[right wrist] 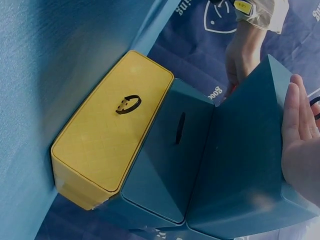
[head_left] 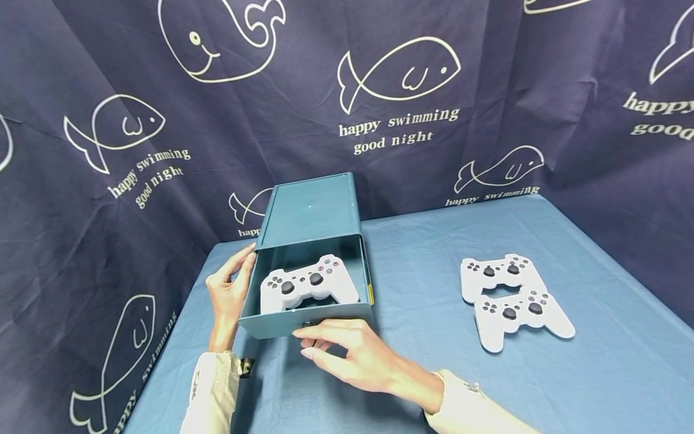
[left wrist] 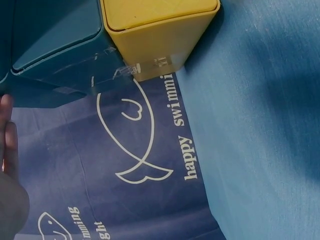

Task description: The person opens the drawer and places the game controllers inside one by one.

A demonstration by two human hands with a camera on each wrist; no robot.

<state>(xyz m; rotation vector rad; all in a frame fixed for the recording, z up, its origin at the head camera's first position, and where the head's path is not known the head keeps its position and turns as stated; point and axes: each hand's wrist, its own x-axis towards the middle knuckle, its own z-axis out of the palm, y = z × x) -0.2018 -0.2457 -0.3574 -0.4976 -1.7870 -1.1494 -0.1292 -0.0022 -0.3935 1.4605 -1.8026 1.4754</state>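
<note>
A teal drawer (head_left: 303,319) stands pulled out of the top of a stacked drawer unit (head_left: 309,208). Inside it lies a white game controller (head_left: 309,283), its sticks facing up. My right hand (head_left: 352,349) is at the drawer's front, fingers hooked at its black loop handle (right wrist: 316,106). With fairly straight fingers my left hand (head_left: 230,289) presses against the unit's left side. Its fingertips (left wrist: 7,112) appear at the left edge of the left wrist view, against the teal wall.
Two more white controllers, one behind (head_left: 501,274) and one in front (head_left: 520,316), overlap on the blue cloth at right. Below the pulled-out drawer, a closed teal drawer (right wrist: 162,165) and a yellow drawer (right wrist: 110,130) show black loops. A dark fish-print curtain (head_left: 401,163) hangs behind.
</note>
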